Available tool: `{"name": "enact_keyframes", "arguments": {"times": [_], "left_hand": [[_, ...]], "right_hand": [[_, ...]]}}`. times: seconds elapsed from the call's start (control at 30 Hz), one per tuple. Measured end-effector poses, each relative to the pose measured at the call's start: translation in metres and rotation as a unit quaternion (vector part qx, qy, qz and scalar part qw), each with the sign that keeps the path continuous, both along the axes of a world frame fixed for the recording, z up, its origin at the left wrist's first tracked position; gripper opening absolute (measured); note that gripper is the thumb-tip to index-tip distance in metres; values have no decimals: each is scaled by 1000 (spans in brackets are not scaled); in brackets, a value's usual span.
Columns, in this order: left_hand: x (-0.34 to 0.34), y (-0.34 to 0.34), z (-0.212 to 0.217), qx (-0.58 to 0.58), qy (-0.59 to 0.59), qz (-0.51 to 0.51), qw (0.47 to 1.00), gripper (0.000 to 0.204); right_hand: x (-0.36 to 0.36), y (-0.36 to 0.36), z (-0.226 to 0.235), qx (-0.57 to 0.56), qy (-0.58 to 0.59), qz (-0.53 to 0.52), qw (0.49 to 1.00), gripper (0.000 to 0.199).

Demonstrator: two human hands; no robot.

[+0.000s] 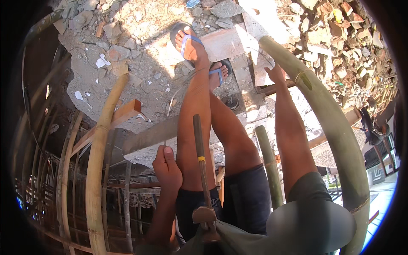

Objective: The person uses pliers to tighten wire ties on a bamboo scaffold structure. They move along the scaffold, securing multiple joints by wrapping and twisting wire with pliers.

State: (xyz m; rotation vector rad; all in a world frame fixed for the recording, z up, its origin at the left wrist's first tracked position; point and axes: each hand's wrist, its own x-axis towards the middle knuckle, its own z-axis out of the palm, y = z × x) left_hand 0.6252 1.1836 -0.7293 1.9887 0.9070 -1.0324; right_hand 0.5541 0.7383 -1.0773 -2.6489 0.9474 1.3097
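Observation:
My left hand (pixel 167 168) is closed beside my left shin, thumb uppermost, with the tip of a thin wire (pixel 165 143) poking up from it. My right arm stretches forward; my right hand (pixel 277 75) is beside a thick green bamboo pole (pixel 316 95), thumb and fingers apart. A thin dark strand (pixel 267 58) runs close to its fingertips; whether they touch it is unclear. At my waist sits a hammer (pixel 205 215), its dark handle with a yellow band pointing away between my legs. My feet, in blue-strapped flip-flops (pixel 191 40), rest on concrete and planks.
Left stands a yellowish bamboo pole (pixel 100 170) crossed by a wooden beam (pixel 125 114), above a deep drop with several thinner poles. A shorter green bamboo (pixel 270 163) rises beside my right thigh. Broken stones (pixel 340 59) cover the far right; rubble (pixel 119 40) lies far left.

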Motion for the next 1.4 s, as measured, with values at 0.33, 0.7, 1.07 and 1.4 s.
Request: {"name": "enact_keyframes", "arguments": {"times": [0.33, 0.7, 1.07, 1.4], "left_hand": [[0, 8, -27, 49, -134, 206, 968, 40], [180, -50, 114, -361, -203, 191, 890, 40], [177, -79, 222, -522, -143, 233, 808, 34], [163, -91, 290, -572, -203, 234, 759, 32]], "right_hand": [[64, 155, 200, 220, -125, -270, 929, 22], [195, 191, 479, 485, -238, -393, 744, 25], [169, 201, 634, 519, -218, -335, 755, 24], [145, 180, 696, 477, -333, -137, 802, 29]]}}
